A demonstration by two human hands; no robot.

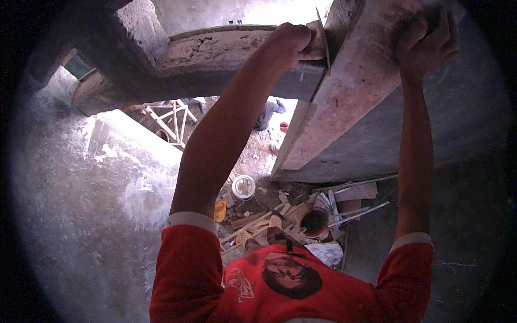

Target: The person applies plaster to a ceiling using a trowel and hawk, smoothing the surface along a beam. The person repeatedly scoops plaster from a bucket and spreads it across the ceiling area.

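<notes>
Raised above my head, my left hand (pixel 297 42) closes round a flat trowel (pixel 326 40), whose thin blade shows edge-on. The blade stands against the side of a long pale board (pixel 353 89), where the board meets a rough concrete ledge (pixel 215 47). Over the upper right part of that board, my right hand (pixel 425 48) has its fingers bent around the edge, gripping it. Shadow hides part of the fingertips. The board slants from the upper right down toward the middle, with small nails sticking out of its face.
Bare plastered walls rise at the left (pixel 81 204) and right. Far below lie a white bucket (pixel 243 187), a dark round container (pixel 314 223), scrap wood and metal bars (pixel 355 214). A pale metal frame (pixel 171 121) and another person (pixel 266 114) are beyond the opening.
</notes>
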